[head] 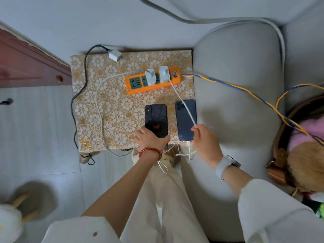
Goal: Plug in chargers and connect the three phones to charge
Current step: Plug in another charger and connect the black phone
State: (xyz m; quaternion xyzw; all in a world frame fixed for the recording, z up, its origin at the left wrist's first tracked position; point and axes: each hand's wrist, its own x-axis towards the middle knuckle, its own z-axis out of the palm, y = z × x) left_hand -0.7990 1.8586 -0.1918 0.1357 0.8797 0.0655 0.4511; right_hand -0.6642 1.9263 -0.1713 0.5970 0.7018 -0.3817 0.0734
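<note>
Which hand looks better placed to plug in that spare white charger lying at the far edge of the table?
Probably the left hand: the loose charger lies on the far left, while the right hand is pinching the white cable by the blue phone.

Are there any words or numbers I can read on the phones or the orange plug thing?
No readable words or numbers.
Black phone: only a red spider-like picture, no letters.
Orange power strip: a small label by its right end, too blurred to read.
Blue phone: nothing printed shows.

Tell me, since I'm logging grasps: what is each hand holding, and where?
Left hand holds the black phone at its near end. Right hand pinches the white cable mid-length, above the blue phone.
</note>
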